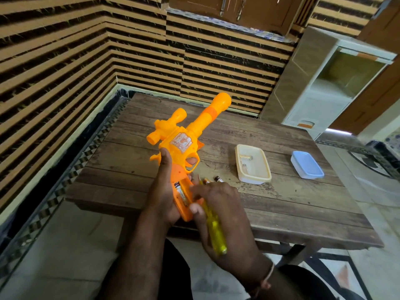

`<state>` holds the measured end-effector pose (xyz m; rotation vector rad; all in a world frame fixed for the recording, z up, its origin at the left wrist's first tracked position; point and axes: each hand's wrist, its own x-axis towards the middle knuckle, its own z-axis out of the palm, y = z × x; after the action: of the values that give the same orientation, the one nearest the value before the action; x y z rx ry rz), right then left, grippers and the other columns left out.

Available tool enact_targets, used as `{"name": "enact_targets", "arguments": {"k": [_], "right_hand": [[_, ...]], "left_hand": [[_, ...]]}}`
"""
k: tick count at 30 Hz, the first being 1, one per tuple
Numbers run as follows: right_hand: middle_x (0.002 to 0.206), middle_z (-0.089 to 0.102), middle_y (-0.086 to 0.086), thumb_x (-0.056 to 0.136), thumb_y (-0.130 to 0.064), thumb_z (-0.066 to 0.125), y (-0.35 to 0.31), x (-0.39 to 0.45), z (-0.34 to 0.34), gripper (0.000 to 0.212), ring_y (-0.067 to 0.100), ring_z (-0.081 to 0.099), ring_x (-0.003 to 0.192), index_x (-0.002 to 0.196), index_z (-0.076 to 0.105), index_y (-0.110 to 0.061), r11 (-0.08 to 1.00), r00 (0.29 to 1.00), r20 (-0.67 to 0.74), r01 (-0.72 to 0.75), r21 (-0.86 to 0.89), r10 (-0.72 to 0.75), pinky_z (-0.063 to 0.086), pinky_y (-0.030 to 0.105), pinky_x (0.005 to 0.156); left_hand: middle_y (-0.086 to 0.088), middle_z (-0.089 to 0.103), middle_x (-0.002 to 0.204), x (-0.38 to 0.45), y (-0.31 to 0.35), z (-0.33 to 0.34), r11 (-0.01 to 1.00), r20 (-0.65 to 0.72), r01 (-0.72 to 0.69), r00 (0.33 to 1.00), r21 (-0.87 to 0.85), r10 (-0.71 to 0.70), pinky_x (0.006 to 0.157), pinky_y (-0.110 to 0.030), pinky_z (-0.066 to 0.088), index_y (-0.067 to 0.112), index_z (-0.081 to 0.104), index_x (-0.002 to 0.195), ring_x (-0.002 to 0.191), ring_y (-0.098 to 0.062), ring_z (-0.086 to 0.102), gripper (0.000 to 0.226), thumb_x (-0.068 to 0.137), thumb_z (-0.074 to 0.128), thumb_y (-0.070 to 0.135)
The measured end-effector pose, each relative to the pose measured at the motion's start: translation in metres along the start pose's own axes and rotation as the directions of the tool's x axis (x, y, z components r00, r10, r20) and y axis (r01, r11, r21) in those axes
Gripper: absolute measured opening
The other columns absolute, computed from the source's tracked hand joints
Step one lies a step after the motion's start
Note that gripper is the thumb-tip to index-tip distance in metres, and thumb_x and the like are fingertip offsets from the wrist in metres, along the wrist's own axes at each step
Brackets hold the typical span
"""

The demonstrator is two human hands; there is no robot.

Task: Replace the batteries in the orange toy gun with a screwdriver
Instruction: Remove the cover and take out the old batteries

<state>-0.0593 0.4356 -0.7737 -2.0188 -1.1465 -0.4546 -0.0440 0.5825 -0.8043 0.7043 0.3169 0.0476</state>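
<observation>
The orange toy gun [184, 137] is held up over the wooden table [281, 204], barrel pointing away and up. My left hand [164, 189] grips its handle, thumb along the back, a fingertip in the trigger guard. The handle's battery bay is uncovered and a battery [180, 192] sits inside it. My right hand [218, 204] holds a yellow-handled screwdriver [216, 230] in its palm while its fingers touch the handle beside the bay. Two loose batteries [213, 180] lie on the table just behind my right hand.
A cream open plastic box [259, 180] with small metal parts stands right of the gun. Its blue lid [306, 164] lies further right. A striped wall runs behind and to the left of the table. A white shelf unit [320, 83] stands at the back right.
</observation>
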Motion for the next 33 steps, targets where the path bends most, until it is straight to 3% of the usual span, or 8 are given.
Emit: {"name": "enact_targets", "arguments": {"k": [4, 6, 15, 19, 24, 27, 30, 33], "right_hand": [[0.092, 0.067, -0.015, 0.094, -0.020, 0.057, -0.006, 0.015, -0.001, 0.017, 0.006, 0.064, 0.088, 0.105, 0.066, -0.011, 0.863, 0.951, -0.048, -0.254, 0.437, 0.304, 0.050, 0.026, 0.076], [0.081, 0.065, -0.019, 0.087, -0.009, 0.062, -0.004, 0.020, 0.002, 0.007, 0.000, 0.060, 0.073, 0.094, 0.060, -0.008, 0.753, 0.911, 0.008, -0.345, 0.561, 0.411, 0.047, 0.017, 0.064], [0.078, 0.067, -0.010, 0.084, -0.007, 0.073, 0.003, 0.019, 0.009, 0.008, 0.007, 0.063, 0.070, 0.085, 0.065, -0.008, 0.798, 0.932, 0.021, -0.322, 0.508, 0.363, 0.050, 0.020, 0.061], [0.080, 0.069, -0.008, 0.084, -0.008, 0.074, 0.006, 0.019, 0.006, 0.007, 0.010, 0.066, 0.073, 0.087, 0.067, -0.008, 0.807, 0.934, 0.038, -0.327, 0.493, 0.355, 0.050, 0.019, 0.064], [0.086, 0.070, -0.007, 0.085, -0.025, 0.074, 0.007, 0.009, 0.009, 0.010, 0.019, 0.067, 0.080, 0.091, 0.068, -0.019, 0.858, 0.944, -0.021, -0.290, 0.424, 0.329, 0.054, 0.044, 0.067], [0.087, 0.067, -0.013, 0.084, -0.025, 0.076, 0.004, 0.003, 0.015, 0.011, 0.017, 0.064, 0.084, 0.093, 0.069, -0.022, 0.904, 0.954, -0.071, -0.249, 0.347, 0.290, 0.051, 0.042, 0.070], [0.088, 0.068, -0.013, 0.084, -0.027, 0.075, 0.004, 0.006, 0.014, 0.011, 0.016, 0.064, 0.086, 0.093, 0.071, -0.021, 0.908, 0.957, -0.052, -0.251, 0.337, 0.284, 0.051, 0.039, 0.072], [0.082, 0.071, -0.013, 0.084, -0.024, 0.076, 0.004, 0.019, 0.006, 0.006, 0.009, 0.068, 0.078, 0.088, 0.071, -0.021, 0.824, 0.924, 0.019, -0.350, 0.446, 0.382, 0.053, 0.028, 0.067]], "left_hand": [[-0.015, 0.064, 0.088, -0.002, -0.001, 0.000, 0.998, 0.017, -0.024, 1.000, 0.054, 0.023, 0.079, -0.046, 0.054, 0.014, 0.062, 0.118, 0.094, -0.037, 0.064, 0.084, 0.076, 0.043, 0.084], [-0.011, 0.060, 0.083, -0.002, 0.000, 0.002, 0.997, -0.005, -0.030, 1.000, 0.078, 0.031, 0.082, -0.047, 0.049, 0.015, 0.062, 0.120, 0.095, -0.037, 0.058, 0.086, 0.073, 0.047, 0.086], [-0.019, 0.053, 0.101, 0.003, 0.000, -0.003, 0.999, 0.003, -0.021, 1.000, 0.041, 0.021, 0.092, -0.058, 0.041, 0.018, 0.059, 0.122, 0.110, -0.043, 0.047, 0.088, 0.066, 0.056, 0.086], [-0.008, 0.056, 0.079, 0.004, 0.000, -0.005, 0.996, -0.040, -0.032, 0.999, 0.077, 0.035, 0.087, -0.053, 0.047, 0.015, 0.059, 0.125, 0.092, -0.035, 0.055, 0.090, 0.070, 0.050, 0.086], [-0.004, 0.055, 0.062, 0.006, -0.006, -0.005, 0.994, -0.007, -0.075, 0.997, 0.077, 0.076, 0.053, -0.029, 0.053, 0.011, 0.060, 0.110, 0.052, -0.015, 0.060, 0.075, 0.085, 0.031, 0.076], [-0.003, 0.058, 0.053, 0.003, -0.005, -0.003, 0.996, 0.038, -0.072, 0.997, 0.062, 0.069, 0.043, -0.024, 0.050, 0.012, 0.058, 0.103, 0.044, -0.015, 0.061, 0.071, 0.090, 0.024, 0.073], [-0.004, 0.055, 0.060, 0.005, -0.003, -0.006, 0.999, 0.021, -0.042, 0.999, 0.004, 0.042, 0.050, -0.027, 0.051, 0.013, 0.061, 0.104, 0.049, -0.016, 0.059, 0.074, 0.086, 0.030, 0.078], [-0.014, 0.062, 0.086, 0.000, -0.001, -0.003, 0.999, 0.059, -0.043, 0.997, 0.014, 0.042, 0.071, -0.044, 0.055, 0.013, 0.060, 0.116, 0.078, -0.029, 0.067, 0.080, 0.079, 0.038, 0.082]]}}
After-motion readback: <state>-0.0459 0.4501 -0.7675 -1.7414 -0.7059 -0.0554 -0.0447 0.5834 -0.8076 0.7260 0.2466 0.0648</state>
